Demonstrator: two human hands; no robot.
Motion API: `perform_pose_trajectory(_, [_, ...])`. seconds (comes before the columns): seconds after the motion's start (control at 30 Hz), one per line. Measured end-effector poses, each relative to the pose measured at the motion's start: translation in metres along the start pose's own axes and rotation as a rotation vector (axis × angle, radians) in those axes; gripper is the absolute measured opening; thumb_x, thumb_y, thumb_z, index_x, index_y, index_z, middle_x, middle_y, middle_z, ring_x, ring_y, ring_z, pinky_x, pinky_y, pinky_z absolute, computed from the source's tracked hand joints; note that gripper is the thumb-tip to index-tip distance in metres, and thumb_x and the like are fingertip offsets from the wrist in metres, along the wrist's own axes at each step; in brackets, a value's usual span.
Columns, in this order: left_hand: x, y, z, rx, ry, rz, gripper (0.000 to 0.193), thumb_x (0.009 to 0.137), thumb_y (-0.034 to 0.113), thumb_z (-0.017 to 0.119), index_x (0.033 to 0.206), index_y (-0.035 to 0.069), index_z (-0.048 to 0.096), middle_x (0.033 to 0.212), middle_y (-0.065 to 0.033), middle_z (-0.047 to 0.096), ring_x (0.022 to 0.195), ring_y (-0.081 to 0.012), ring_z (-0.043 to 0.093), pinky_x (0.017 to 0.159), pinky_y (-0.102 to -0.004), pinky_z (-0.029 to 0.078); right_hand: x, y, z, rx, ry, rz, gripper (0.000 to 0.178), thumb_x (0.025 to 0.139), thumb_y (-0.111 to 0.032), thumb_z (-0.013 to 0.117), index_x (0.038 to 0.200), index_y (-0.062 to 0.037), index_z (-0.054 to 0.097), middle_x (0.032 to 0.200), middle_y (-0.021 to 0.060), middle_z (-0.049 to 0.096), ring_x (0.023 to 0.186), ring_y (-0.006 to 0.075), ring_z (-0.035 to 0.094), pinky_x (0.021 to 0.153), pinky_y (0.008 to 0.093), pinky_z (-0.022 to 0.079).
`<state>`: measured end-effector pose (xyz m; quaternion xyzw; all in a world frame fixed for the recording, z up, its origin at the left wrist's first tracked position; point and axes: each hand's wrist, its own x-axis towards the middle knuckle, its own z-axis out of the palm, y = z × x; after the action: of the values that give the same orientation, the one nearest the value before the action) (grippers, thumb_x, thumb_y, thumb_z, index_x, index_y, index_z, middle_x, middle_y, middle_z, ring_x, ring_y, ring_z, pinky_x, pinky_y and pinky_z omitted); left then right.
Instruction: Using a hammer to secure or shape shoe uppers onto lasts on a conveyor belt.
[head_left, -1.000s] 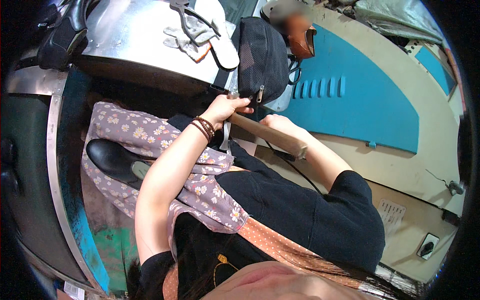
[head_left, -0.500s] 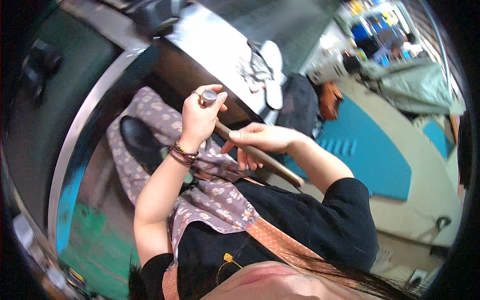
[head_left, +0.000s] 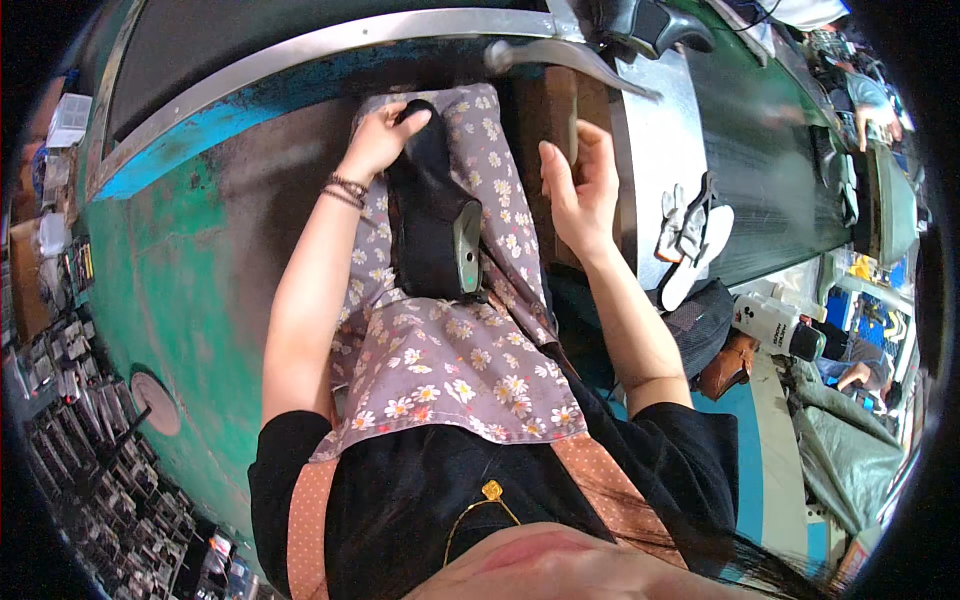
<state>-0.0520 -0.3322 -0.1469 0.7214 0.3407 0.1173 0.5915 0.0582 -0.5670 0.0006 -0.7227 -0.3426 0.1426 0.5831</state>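
A black heeled shoe (head_left: 425, 210) lies along my lap on the floral apron (head_left: 455, 375), its toe pointing away from me. Around that toe my left hand (head_left: 378, 138) is closed, thumb on top. To the right of it, my right hand (head_left: 582, 190) holds a hammer by its wooden handle (head_left: 563, 115), with the handle upright between thumb and fingers. The metal hammer head (head_left: 560, 55), slightly blurred, has a round face at the left and a long curved end at the right. It is apart from the shoe.
A dark bench with a metal edge (head_left: 380, 35) curves across the far side. On a pale metal surface (head_left: 650, 140) at the right lie grey-and-white gloves (head_left: 682, 225) and a white insole-like piece (head_left: 700, 262). Black shoes (head_left: 650, 28) stand beyond. Shelving with many dark pieces (head_left: 110, 440) fills the lower left.
My left hand has left the hammer and taken hold of the shoe's toe. My right hand has raised the hammer farther out, its head now away from me. The view has turned left.
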Motion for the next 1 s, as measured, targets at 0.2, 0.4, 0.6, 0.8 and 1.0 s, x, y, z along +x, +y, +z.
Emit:
perform_pose_trajectory(0.2, [0.043, 0.019, 0.01, 0.552, -0.186, -0.043, 0.084, 0.072, 0.06, 0.07, 0.115, -0.011, 0.06, 0.114, -0.0324, 0.06, 0.11, -0.0384, 0.06, 0.094, -0.0385, 0.047, -0.002, 0.03, 0.026, -0.153, 0.063, -0.169, 0.022, 0.092, -0.01, 0.061, 0.111, -0.0009, 0.058, 0.079, 0.0054, 0.06, 0.069, 0.0124, 0.056, 0.064, 0.0265, 0.046])
perform_pose_trajectory(0.4, [0.007, 0.021, 0.021, -0.115, -0.192, -0.049, 0.051, 0.074, 0.031, 0.08, 0.115, 0.005, 0.063, 0.105, -0.0129, 0.067, 0.095, -0.0218, 0.065, 0.086, -0.0337, 0.051, -0.038, 0.071, 0.025, 0.032, 0.028, 0.099, 0.023, 0.095, -0.011, 0.059, 0.116, -0.0022, 0.057, 0.083, -0.0038, 0.054, 0.074, 0.0046, 0.048, 0.066, 0.0208, 0.041])
perform_pose_trajectory(0.6, [-0.025, 0.047, 0.0, -0.788, -0.667, 0.064, 0.044, 0.086, 0.023, 0.064, 0.121, -0.001, 0.053, 0.115, -0.0215, 0.063, 0.103, -0.0276, 0.064, 0.093, -0.0395, 0.052, -0.06, 0.06, 0.001, 0.283, -0.011, 0.258, 0.028, 0.098, -0.013, 0.053, 0.124, -0.0018, 0.051, 0.077, -0.0055, 0.05, 0.063, 0.0022, 0.043, 0.055, 0.0173, 0.037])
perform_pose_trajectory(0.8, [-0.025, 0.021, 0.01, -0.866, -0.397, -0.121, 0.036, 0.087, 0.024, 0.065, 0.112, -0.001, 0.061, 0.104, -0.0114, 0.069, 0.088, -0.0186, 0.068, 0.084, -0.0324, 0.054, -0.078, 0.062, 0.01, 0.048, -0.116, 0.119, 0.057, 0.1, -0.007, 0.046, 0.152, -0.0062, 0.022, 0.074, -0.0008, 0.053, 0.061, 0.0047, 0.042, 0.056, 0.0178, 0.036])
perform_pose_trajectory(1.0, [0.0, 0.012, 0.026, -0.673, -0.367, -0.3, 0.03, 0.087, 0.028, 0.068, 0.1, 0.001, 0.066, 0.09, -0.0063, 0.07, 0.076, -0.014, 0.067, 0.073, -0.028, 0.053, -0.075, 0.065, 0.001, -0.106, -0.061, 0.065, 0.052, 0.088, 0.004, 0.057, 0.138, 0.0013, 0.045, 0.136, 0.0204, 0.053, 0.124, 0.0266, 0.054, 0.097, 0.0298, 0.044])
